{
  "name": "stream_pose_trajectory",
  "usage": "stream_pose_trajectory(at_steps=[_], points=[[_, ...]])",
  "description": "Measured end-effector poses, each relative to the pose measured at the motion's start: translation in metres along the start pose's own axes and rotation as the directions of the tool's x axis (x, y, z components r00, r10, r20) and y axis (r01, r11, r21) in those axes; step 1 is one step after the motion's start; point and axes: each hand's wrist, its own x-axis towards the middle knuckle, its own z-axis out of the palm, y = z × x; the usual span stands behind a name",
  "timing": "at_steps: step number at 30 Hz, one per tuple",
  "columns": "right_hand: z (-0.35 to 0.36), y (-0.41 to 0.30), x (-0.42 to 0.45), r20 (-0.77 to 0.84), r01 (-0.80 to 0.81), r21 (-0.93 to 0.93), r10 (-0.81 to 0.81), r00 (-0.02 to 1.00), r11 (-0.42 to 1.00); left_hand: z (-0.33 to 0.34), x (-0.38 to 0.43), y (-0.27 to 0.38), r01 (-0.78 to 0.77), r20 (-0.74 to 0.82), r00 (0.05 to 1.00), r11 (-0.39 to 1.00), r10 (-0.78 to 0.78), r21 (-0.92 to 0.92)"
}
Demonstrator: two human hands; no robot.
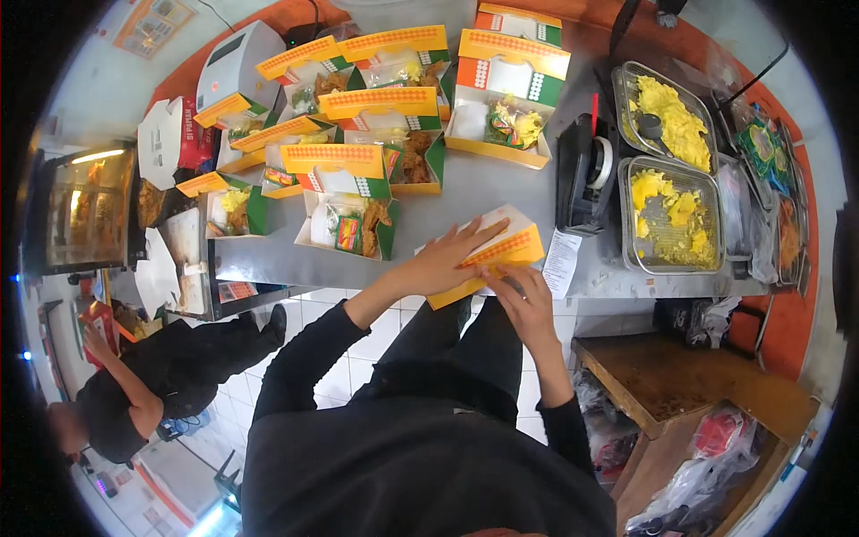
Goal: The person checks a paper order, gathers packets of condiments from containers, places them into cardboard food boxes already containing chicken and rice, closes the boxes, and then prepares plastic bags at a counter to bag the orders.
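Observation:
A yellow and white cardboard food box [513, 243] lies at the counter's front edge. My left hand [446, 258] rests flat on it with fingers spread, while my right hand [520, 292] pinches its near yellow edge between thumb and fingers. What is inside this box is hidden. To the left stands an open meal box [339, 161] holding fried chicken, a wrapped rice portion and a sachet. More open boxes with chicken stand behind it. Another open box [513, 43], with wrapped rice and yellow food, is at the back.
Right of the box lie a printed paper slip [562, 258] and a black tape dispenser [582, 178]. Two trays of yellow food, the near one [627, 221] partly emptied, stand further right. A white printer [238, 67] is back left. A co-worker [121, 403] stands at far left.

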Motion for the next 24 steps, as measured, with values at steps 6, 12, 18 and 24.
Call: stream_pose_trajectory(at_steps=[6,12,18,24], points=[[0.014,0.031,-0.008,0.048,0.406,-0.163,-0.403,0.914,0.899,-0.008,-0.002,0.009,0.049,0.071,0.996,0.999,-0.048,-0.009],[0.034,0.045,-0.017,-0.044,0.527,-0.249,-0.553,0.832,0.812,-0.004,-0.001,0.005,0.022,0.024,0.999,0.998,-0.023,0.056],[0.043,0.050,-0.018,-0.096,0.451,-0.195,-0.474,0.875,0.871,0.007,-0.015,0.011,-0.065,-0.358,0.927,0.987,0.114,0.146],[0.038,0.043,-0.010,-0.097,0.395,-0.215,-0.422,0.901,0.893,0.022,-0.028,0.017,-0.044,-0.423,0.822,0.783,0.382,0.621]])
